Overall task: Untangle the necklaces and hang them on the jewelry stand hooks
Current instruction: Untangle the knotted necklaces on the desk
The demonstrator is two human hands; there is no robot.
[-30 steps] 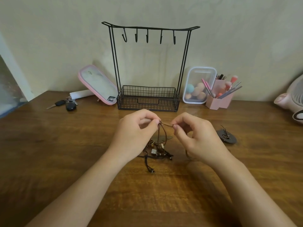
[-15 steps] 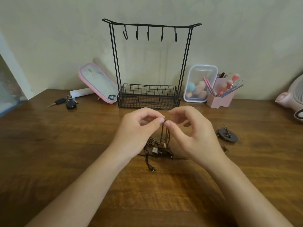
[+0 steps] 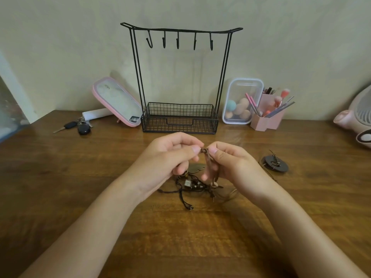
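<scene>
A black wire jewelry stand (image 3: 180, 77) stands against the wall, with several bare hooks on its top bar and a mesh basket at its base. In front of it a tangle of dark cord necklaces (image 3: 192, 186) lies on the wooden table (image 3: 60, 177). My left hand (image 3: 170, 161) and my right hand (image 3: 230, 165) meet above the tangle. Both pinch the same brown cord (image 3: 209, 163) between thumb and forefinger, fingertips almost touching. The cord hangs down into the tangle. A leaf-shaped pendant (image 3: 195, 168) shows between my hands.
A dark round pendant with cord (image 3: 275, 166) lies right of my right hand. Car keys (image 3: 80, 126) and a pink-framed mirror (image 3: 118, 101) sit at the back left. A clear box of sponges (image 3: 242, 101), a pink brush holder (image 3: 268, 115) and a pink fan (image 3: 359, 117) stand at the right.
My hands were apart with a short length of cord stretched between them. They have come together, and the cord now hangs in a doubled loop from the pinch.
</scene>
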